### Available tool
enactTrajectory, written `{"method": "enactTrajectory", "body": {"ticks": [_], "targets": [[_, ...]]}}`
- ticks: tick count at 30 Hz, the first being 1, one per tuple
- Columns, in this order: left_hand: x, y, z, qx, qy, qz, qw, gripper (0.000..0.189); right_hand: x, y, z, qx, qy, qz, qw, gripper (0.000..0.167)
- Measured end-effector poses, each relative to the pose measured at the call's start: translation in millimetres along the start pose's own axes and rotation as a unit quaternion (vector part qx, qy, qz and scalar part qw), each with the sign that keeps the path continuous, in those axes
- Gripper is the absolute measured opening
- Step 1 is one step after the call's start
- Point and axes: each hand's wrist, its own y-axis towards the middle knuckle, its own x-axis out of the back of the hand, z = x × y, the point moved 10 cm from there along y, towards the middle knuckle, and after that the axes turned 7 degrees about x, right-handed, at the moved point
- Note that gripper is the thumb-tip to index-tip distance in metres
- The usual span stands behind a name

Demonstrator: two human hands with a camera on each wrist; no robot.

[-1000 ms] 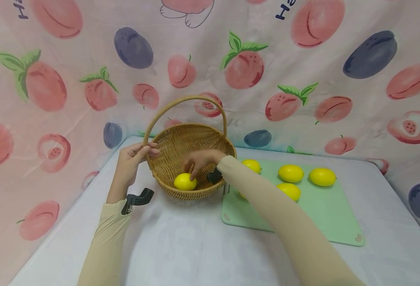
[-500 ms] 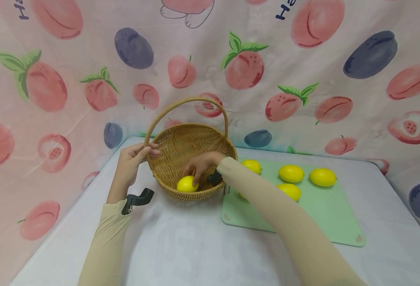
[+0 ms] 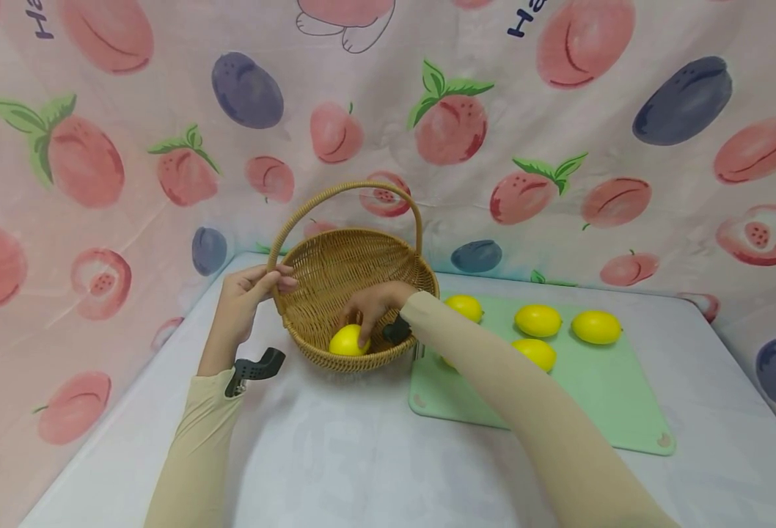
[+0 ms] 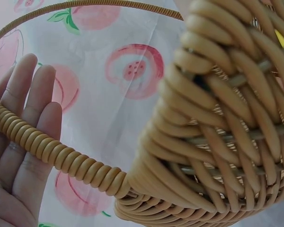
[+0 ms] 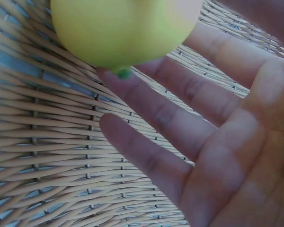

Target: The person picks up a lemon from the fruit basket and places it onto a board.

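A wicker basket (image 3: 355, 253) with a tall arched handle stands on the table, its opening leaning toward me. My left hand (image 3: 246, 293) holds the foot of the handle (image 4: 75, 163) between thumb and fingers; in the left wrist view the fingers lie behind the handle, fairly straight. Inside the basket, low at the front rim, is a yellow lemon (image 3: 345, 342). My right hand (image 3: 376, 299) reaches in from the right and pinches this lemon with the fingertips and thumb. Up close, the right wrist view shows the lemon's green tip (image 5: 124, 74) pointing down beside the fingers.
A pale green cutting board (image 3: 599, 411) lies right of the basket. On it rest several lemons, among them one lemon (image 3: 596, 327) at the far right; another is partly covered by the right sleeve (image 3: 493, 359). A fruit-print cloth (image 3: 388, 81) hangs behind the table.
The right hand and the lemon have shifted slightly right and down toward the basket's front rim. My left hand keeps its place on the handle.
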Motion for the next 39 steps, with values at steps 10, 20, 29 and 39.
{"method": "enactTrajectory", "body": {"ticks": [10, 20, 29, 39], "targets": [[0.2, 0.8, 1.1, 0.000, 0.000, 0.000, 1.0000, 0.036, 4.4, -1.2, -2.0, -0.014, 0.012, -0.024, 0.9995, 0.046], [-0.1, 1.8, 0.5, 0.000, 0.003, -0.003, 1.0000, 0.038, 8.1, 0.7, -0.6, 0.013, 0.061, -0.035, 0.9974, 0.051], [-0.2, 2.5, 1.7, 0.006, 0.008, -0.003, 0.9999, 0.039, 14.2, 1.6, 8.1, 0.060, 0.065, -0.052, 0.9947, 0.052], [-1.3, 2.7, 1.2, 0.004, 0.007, -0.002, 1.0000, 0.038, 16.8, -0.8, 7.8, 0.052, 0.087, -0.061, 0.9930, 0.051]]}}
